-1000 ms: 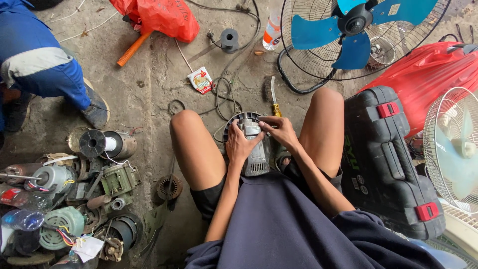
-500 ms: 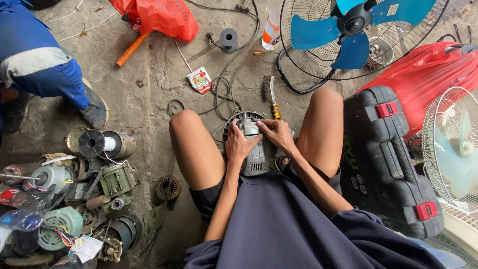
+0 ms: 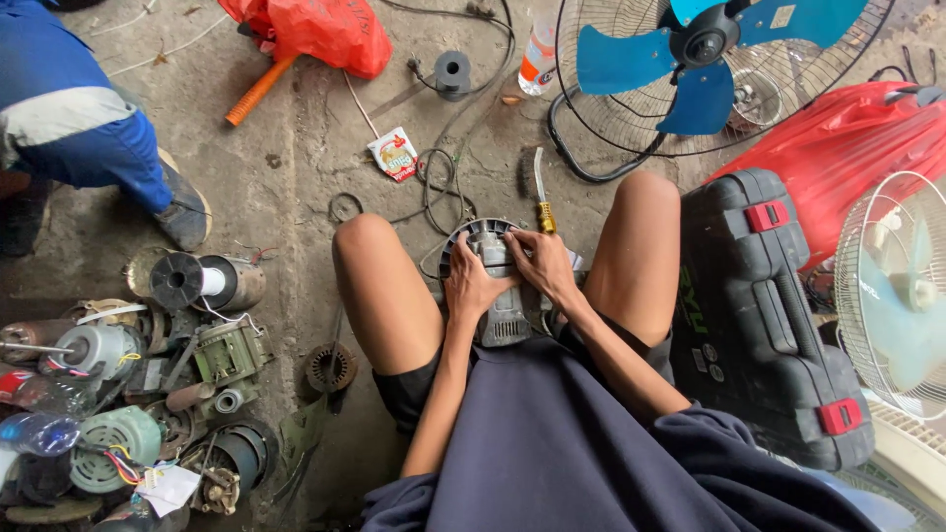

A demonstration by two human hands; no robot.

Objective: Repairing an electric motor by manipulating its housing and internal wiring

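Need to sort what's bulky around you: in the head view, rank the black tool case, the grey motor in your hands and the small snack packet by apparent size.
1. black tool case, largest by far.
2. grey motor, partly covered by the left hand and right hand.
3. snack packet, smallest; it lies farther from the camera, so it may look slightly undersized.

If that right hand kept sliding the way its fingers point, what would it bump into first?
The right hand points up-left across the grey motor housing. Going on, it would probably meet the left hand, close beside it on the same housing.
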